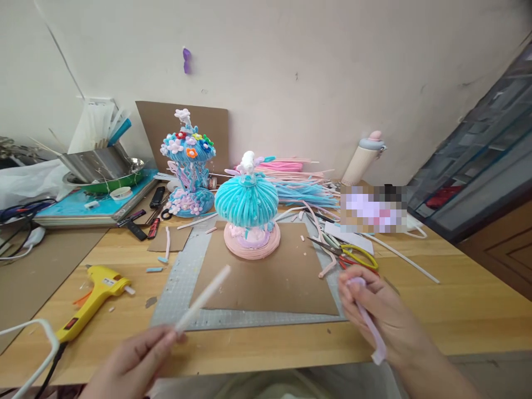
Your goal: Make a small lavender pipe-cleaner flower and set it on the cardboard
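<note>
My left hand [135,360] is near the table's front edge, fingers pinched on the lower end of a white pipe cleaner stick [203,297] that slants up to the right over the grey cutting mat [177,291]. My right hand [374,307] is closed on a pale lilac pipe cleaner [371,327], which runs down past my wrist. On a brown cardboard sheet [270,277] beyond both hands stands a turquoise pipe-cleaner model with a pink coiled base [248,213].
A yellow glue gun [93,296] lies at the left. Scissors with yellow handles [349,252] rest right of the cardboard. A second blue flowered model [187,166], loose pink and blue pipe cleaners [299,180], a bottle [363,158] and a metal bowl [102,163] line the back.
</note>
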`<state>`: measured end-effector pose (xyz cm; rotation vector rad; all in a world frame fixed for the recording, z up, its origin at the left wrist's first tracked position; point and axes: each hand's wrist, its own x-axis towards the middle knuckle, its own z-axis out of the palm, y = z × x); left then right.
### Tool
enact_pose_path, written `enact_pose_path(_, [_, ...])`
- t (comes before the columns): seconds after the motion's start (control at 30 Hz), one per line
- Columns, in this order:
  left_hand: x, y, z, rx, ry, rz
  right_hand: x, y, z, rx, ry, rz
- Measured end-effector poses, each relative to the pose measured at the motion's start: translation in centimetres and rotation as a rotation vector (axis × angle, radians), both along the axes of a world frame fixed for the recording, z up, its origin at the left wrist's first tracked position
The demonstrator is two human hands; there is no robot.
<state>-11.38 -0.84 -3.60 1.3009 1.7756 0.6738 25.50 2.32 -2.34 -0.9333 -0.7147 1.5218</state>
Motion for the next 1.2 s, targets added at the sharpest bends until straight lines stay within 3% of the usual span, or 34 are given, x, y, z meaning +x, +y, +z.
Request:
enact_pose_path(0.1, [-0.8, 2.8, 0.8, 0.206, 0.315, 0.060, -2.1, 0.4, 0.0, -0.066, 0.019, 0.090])
enact_pose_path(0.2, [-0.7, 6.2, 1.1, 0.289, 0.680, -0.072, -4.3, 0.7, 0.2, -0.103, 0.096, 0.214])
enact_pose_path(0.27, [-0.3, 7.8, 0.9, 0.296, 0.729, -0.087, -5.1, 0.9, 0.4, -0.107, 0.108, 0.283])
enact_pose_path(0.37, [1.0, 8.3, 0.6, 0.310, 0.795, -0.083, -5.6, 1.2, 0.5, -0.099, 0.086, 0.371])
enact_pose_path(0.43, [2.6, 7.2, 1.0, 0.434, 0.877, 0.034, -5.7, 1.4, 0.7, -0.107, 0.123, 0.455])
enact_pose_path(0.47, [3.7, 6.4, 1.4, 0.526, 0.824, 0.020, -5.8, 1.6, 0.8, -0.128, 0.164, 0.519])
enact_pose_path(0.53, [6.1, 4.8, 2.2, 0.652, 0.471, -0.225, -6.2, 2.0, 1.2, -0.211, 0.274, 0.684])
enact_pose_path(0.6, [8.4, 3.8, 2.9, 0.563, 0.039, -0.497, -6.7, 2.4, 1.5, -0.315, 0.378, 0.847])
enact_pose_path(0.67, [10.1, 3.5, 3.2, 0.532, -0.289, -0.566, -7.3, 2.5, 1.6, -0.362, 0.431, 0.929])
enact_pose_path(0.77, [11.3, 4.0, 2.6, 0.434, -0.598, -0.406, -8.1, 2.3, 0.8, -0.276, 0.347, 0.857])
enact_pose_path(0.87, [11.5, 4.6, 1.6, 0.277, -0.796, -0.215, -8.4, 1.7, -0.6, -0.036, 0.158, 0.541])
enact_pose_path(0.93, [11.5, 4.7, 1.2, 0.187, -0.824, -0.174, -8.4, 1.2, -1.5, 0.091, 0.120, 0.416])
enact_pose_path(1.03, [11.8, 4.7, 1.2, 0.079, -0.865, -0.182, -8.3, 0.8, -2.1, 0.149, 0.175, 0.427])
enact_pose_path(1.2, [12.5, 4.4, 1.5, -0.061, -1.040, -0.174, -8.3, 0.7, -1.7, 0.169, 0.286, 0.424])
